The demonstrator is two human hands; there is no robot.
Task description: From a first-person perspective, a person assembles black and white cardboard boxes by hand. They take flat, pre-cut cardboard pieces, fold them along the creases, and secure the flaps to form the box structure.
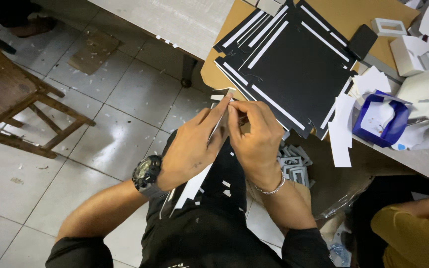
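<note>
My left hand (192,146), with a black watch on its wrist, and my right hand (256,136), with a silver bracelet, meet over my lap. Both pinch a thin white card strip (220,124) held on edge between the fingers. A longer white card piece (190,188) hangs below my left hand against my black trousers. Just beyond the fingertips lies a stack of black card sheets (294,64) with white strips, on a brown board (348,15).
A blue open box (381,119) with white paper stands at the right among white cutouts. Small grey frame pieces (294,166) sit in a clear bag below the table edge. A wooden stool (11,99) stands at the left on the tiled floor. Another person's yellow sleeve (413,228) is at the lower right.
</note>
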